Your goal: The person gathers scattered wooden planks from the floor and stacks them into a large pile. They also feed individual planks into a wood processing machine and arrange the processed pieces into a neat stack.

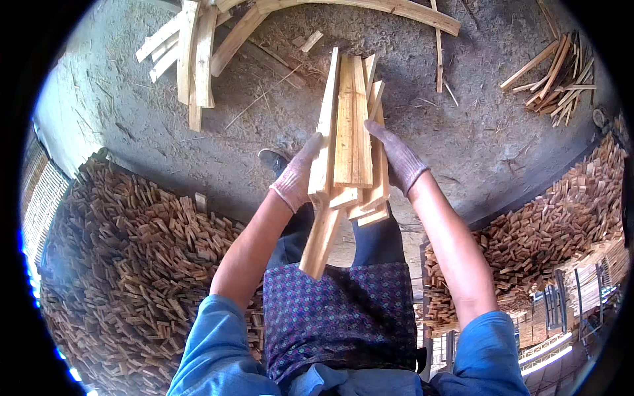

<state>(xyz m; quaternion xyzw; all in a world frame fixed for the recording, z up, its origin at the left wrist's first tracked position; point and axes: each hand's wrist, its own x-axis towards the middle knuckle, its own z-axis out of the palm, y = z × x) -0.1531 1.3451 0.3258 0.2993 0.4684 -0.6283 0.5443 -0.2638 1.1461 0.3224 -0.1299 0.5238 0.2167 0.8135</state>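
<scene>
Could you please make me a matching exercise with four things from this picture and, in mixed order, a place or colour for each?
1. bundle of boards
2. apron
3. pile of thin sticks
4. left sleeve

A. plain blue
B. on the floor, at the picture's upper right
C. between the left grip and the right grip
D. dark, with a small repeating pattern

Pairs: 1-C, 2-D, 3-B, 4-A.

Wide, head-worn fisheye view, steeply downward, patterned apron (340,313) close below, floor (403,72) farther off.
</scene>
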